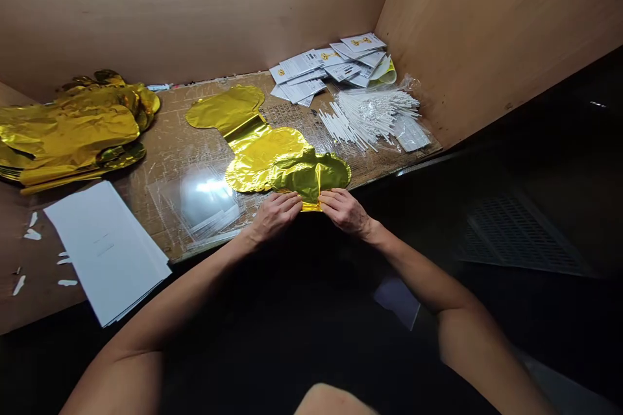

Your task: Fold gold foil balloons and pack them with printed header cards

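Note:
Both my hands hold one gold foil balloon (311, 176), flat and partly folded, at the front edge of the table. My left hand (276, 213) pinches its near left side, and my right hand (345, 209) pinches the near right side. Between the hands a narrow folded strip of foil shows. Behind it, and partly under it, more flat gold foil balloons (243, 130) lie stretched back across the table; how many overlap there I cannot tell. The fingertips are partly hidden in the foil.
A pile of gold foil balloons (73, 133) lies at the left. White sheets (107, 253) and clear plastic bags (207, 201) are nearer the front. White sticks (372, 113) and printed cards (335, 65) lie at the back right. Wooden panels (195, 6) wall the table (165, 117).

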`<state>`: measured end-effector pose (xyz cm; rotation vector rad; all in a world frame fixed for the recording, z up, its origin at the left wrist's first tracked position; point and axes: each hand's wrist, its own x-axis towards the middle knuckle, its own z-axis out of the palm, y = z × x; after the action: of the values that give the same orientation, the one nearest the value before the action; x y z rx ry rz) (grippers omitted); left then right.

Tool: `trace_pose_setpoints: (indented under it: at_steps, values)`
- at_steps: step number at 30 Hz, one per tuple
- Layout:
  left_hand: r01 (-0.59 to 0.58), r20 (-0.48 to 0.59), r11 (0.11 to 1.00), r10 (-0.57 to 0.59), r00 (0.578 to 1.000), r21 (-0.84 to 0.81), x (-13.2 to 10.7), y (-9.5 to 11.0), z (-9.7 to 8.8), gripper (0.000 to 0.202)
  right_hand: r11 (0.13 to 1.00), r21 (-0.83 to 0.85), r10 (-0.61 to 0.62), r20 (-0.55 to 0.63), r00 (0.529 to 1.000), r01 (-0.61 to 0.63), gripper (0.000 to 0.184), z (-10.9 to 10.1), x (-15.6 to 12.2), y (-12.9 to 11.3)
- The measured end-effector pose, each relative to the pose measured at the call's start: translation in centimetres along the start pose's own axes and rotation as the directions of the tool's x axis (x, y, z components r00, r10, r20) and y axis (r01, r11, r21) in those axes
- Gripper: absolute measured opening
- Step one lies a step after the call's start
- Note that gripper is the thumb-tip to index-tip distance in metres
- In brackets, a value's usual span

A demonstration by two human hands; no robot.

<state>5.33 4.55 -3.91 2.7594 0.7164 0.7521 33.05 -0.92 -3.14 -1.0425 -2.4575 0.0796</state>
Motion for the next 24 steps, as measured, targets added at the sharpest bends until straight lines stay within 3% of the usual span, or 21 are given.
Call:
trace_pose_setpoints:
  at_steps: [1,3,4,6,8,10,12,14,16,18,21,22,24]
  values:
    - [0.039,0.017,0.999,-0.039,0.999,-0.024,0.0,-0.2,0.0,0.027,0.998,0.031,0.045,0.009,0.999,-0.045,0.025,0.0,0.1,-0.1]
    - [0.186,0.042,0.982,-0.185,0.982,-0.023,0.7,-0.7,0.2,0.027,0.967,0.050,0.252,-0.003,0.968,-0.251,0.026,0.0,0.7,-0.4]
    - [0.280,0.055,0.960,-0.279,0.959,0.002,1.4,-0.8,0.2,0.027,0.922,0.044,0.387,-0.009,0.922,-0.386,0.028,0.1,1.3,-0.6]
    - [0.437,0.088,0.896,-0.443,0.892,0.077,3.2,-1.1,0.2,0.023,0.787,-0.010,0.617,-0.002,0.787,-0.617,0.032,0.2,3.0,-0.6]
    - [0.509,0.075,0.848,-0.523,0.849,0.148,4.8,-1.0,-0.1,0.022,0.686,-0.100,0.726,0.032,0.687,-0.721,0.031,0.3,4.8,-0.4]
    - [0.443,0.032,0.879,-0.456,0.890,0.177,5.6,-0.5,-0.5,0.025,0.650,-0.165,0.758,0.071,0.648,-0.742,0.027,0.0,6.0,-0.1]
    - [0.273,0.035,0.949,-0.282,0.959,0.160,5.1,0.1,-0.7,0.040,0.642,-0.171,0.767,0.108,0.633,-0.748,0.026,-0.5,6.2,0.0]
    - [0.113,0.106,0.987,-0.125,0.986,0.110,3.8,0.7,-0.6,0.049,0.648,-0.138,0.761,0.160,0.629,-0.749,0.025,-1.2,5.5,-0.2]
    - [0.066,0.155,0.994,-0.078,0.985,0.082,2.4,1.2,-0.2,0.041,0.664,-0.136,0.746,0.169,0.644,-0.735,0.024,-2.1,4.4,-0.9]
    - [0.070,0.162,0.996,-0.080,0.984,0.063,1.5,1.3,0.3,0.036,0.727,-0.163,0.685,0.108,0.720,-0.667,0.023,-2.9,3.4,-1.6]
    - [0.091,0.160,0.995,-0.085,0.984,-0.029,1.8,0.2,0.4,0.033,0.908,-0.129,0.414,0.140,0.900,-0.398,0.033,-3.9,3.5,-1.6]
    - [0.109,0.173,0.990,-0.093,0.981,-0.086,2.2,-0.5,0.2,0.031,0.944,-0.079,0.331,0.206,0.921,-0.322,0.029,-4.1,4.0,-0.9]
    - [0.207,0.218,0.955,-0.160,0.963,-0.213,3.2,-1.9,-0.7,0.027,0.945,0.042,0.293,0.326,0.899,-0.323,0.014,-4.4,5.5,1.3]
